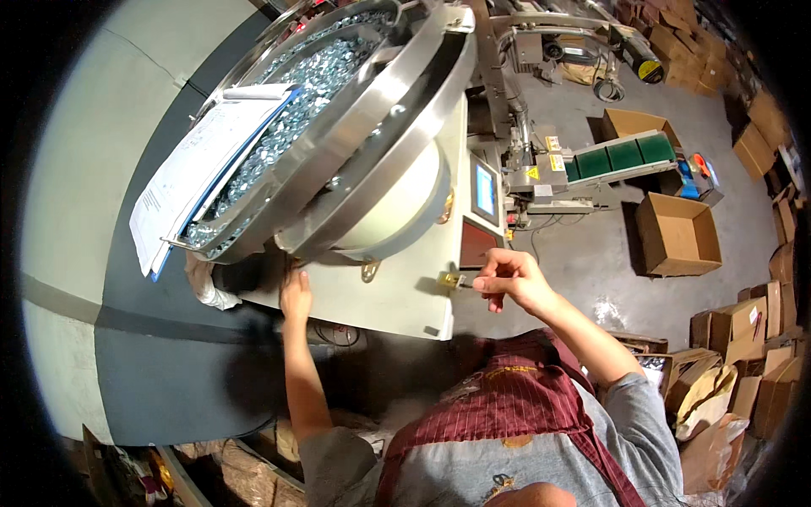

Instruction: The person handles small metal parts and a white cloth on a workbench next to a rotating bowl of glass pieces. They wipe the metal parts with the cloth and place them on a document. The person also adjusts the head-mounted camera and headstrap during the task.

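A large steel vibratory bowl feeder (325, 190) stands tilted in view, loaded with shiny small metal parts (325, 80). My left hand (296, 294) reaches to the left edge of the pale machine table (405, 296), close under the bowl. Its fingers stretch forward, with the tips lost in shadow. At the table's right corner my right hand (515, 280) is closed in a pinch on a small yellowish piece with a short dark stem (451, 279); its exact kind is not clear. A clipboard with white papers (203, 160) leans on the bowl's left rim.
A small touch screen (484, 188) is beside the table. Beyond it stands a green belt conveyor (621, 158), with an open cardboard box (677, 235) on the floor near its end. Several cartons (735, 329) are piled along the right side. A wall (76, 211) runs at left.
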`<state>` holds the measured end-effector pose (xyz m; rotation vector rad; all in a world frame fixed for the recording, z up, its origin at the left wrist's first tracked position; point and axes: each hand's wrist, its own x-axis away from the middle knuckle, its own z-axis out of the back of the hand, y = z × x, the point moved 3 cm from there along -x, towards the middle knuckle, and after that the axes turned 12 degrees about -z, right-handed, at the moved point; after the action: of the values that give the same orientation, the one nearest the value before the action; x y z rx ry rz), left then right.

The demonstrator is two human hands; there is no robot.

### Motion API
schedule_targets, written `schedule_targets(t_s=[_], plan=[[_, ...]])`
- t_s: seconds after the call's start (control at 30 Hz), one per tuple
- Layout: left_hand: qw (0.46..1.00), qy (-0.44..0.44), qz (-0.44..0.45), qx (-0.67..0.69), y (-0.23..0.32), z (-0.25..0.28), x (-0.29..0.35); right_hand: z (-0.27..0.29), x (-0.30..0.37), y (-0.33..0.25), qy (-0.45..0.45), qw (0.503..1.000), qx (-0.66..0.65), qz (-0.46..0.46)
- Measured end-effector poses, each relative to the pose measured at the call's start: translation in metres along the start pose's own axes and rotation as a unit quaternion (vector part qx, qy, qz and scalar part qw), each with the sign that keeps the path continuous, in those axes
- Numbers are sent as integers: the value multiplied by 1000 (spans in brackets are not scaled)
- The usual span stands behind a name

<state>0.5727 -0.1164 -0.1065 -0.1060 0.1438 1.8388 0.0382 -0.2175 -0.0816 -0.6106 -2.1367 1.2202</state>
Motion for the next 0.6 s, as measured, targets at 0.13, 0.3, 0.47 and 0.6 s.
schedule_targets(t_s=[0.13,0.3,0.47,0.6], plan=[[979,115,132,109,6,-19,23,71,33,-12,126,986,-68,86],[801,364,257,400,50,-36,82,135,42,-36,226,952,-100,181],[710,346,265,554,78,-72,95,201,27,-76,300,914,-131,240],[776,365,302,418,49,-84,113,253,-10,-118,318,901,-144,256]])
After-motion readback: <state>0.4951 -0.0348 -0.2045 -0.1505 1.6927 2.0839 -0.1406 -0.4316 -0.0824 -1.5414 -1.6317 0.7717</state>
